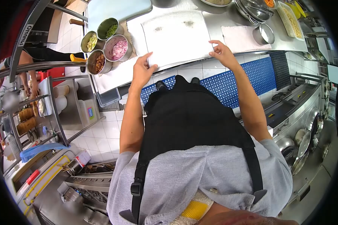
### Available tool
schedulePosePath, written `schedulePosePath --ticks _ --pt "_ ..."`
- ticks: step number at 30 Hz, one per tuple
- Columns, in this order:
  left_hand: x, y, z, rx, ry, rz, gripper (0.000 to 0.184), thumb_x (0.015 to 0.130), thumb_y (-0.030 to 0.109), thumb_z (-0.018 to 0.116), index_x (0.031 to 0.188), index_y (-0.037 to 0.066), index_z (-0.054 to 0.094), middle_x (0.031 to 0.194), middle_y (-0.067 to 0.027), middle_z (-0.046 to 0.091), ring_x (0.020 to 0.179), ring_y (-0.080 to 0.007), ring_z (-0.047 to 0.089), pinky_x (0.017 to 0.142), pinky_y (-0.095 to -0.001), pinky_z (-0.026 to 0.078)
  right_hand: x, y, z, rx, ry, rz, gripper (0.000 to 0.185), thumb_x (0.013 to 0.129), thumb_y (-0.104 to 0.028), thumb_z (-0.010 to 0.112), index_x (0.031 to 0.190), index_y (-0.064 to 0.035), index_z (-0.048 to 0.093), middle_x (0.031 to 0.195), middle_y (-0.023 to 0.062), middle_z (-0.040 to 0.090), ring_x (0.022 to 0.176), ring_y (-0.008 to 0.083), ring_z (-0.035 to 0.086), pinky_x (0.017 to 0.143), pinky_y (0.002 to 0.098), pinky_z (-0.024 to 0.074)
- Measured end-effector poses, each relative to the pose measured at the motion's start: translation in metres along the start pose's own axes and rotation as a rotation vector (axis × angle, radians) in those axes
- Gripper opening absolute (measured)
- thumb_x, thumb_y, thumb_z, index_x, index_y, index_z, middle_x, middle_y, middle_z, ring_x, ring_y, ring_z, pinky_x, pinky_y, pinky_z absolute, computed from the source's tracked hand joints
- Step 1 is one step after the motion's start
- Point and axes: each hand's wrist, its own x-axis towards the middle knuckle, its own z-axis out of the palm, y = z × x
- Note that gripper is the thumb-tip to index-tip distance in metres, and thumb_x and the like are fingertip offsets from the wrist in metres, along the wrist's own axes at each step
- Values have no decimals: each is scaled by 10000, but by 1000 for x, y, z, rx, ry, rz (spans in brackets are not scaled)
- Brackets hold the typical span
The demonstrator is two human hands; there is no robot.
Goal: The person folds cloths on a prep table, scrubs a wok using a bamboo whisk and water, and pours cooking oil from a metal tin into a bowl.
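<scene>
A flat white cloth with two grey smudges lies spread on the steel counter, its near edge along the counter's front. My left hand pinches its near left corner between thumb and fingers. At the near right corner, my right hand holds the edge the same way. Beside my left hand stand several steel pots: one with chopped pink onion, one with brown diced pieces, one with green slices and one with pale yellow-green pieces.
A pale folded cloth and a steel cup lie to the right, near a white basket and stacked steel bowls. A light blue cutting board is at the back left. A co-worker's hands work at the far left.
</scene>
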Motion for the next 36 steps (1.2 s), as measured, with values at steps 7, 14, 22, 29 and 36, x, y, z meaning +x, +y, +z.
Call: schedulePosePath --ticks 7,14,22,29,36 --pt "-6 -28 12 310 7 204 416 781 -7 717 1189 69 697 1241 -206 516 789 -273 625 807 -371 530 -12 13 15 -395 81 -236 372 766 28 670 1121 -80 689 926 109 593 885 271 578 804 360 471" --pt "10 -34 -1 359 268 420 183 825 35 614 968 -20 714 1220 -198 570 998 -316 615 853 -367 505 6 13 -5 -431 97 -301 222 809 -54 610 1009 -28 704 1033 157 584 994 305 585 872 366 473" --pt "84 -34 42 381 541 100 180 954 189 589 1017 31 646 859 -212 675 815 -392 665 726 -474 513 73 13 33 -382 428 -116 262 957 -276 616 1006 -19 640 829 216 681 794 386 666 729 448 502" --pt "96 -76 37 396 591 289 192 908 135 658 1041 -2 684 1000 -231 688 898 -406 668 805 -441 530 93 79 46 -721 490 -249 319 1016 -233 414 1111 -33 643 1029 229 681 928 404 632 802 508 464" --pt "82 -27 28 496 471 195 279 893 146 684 1131 3 663 1080 -216 654 974 -409 635 876 -472 504 73 -9 29 -487 478 -62 296 946 -221 605 1150 -8 613 1059 236 631 1005 393 604 818 478 475"
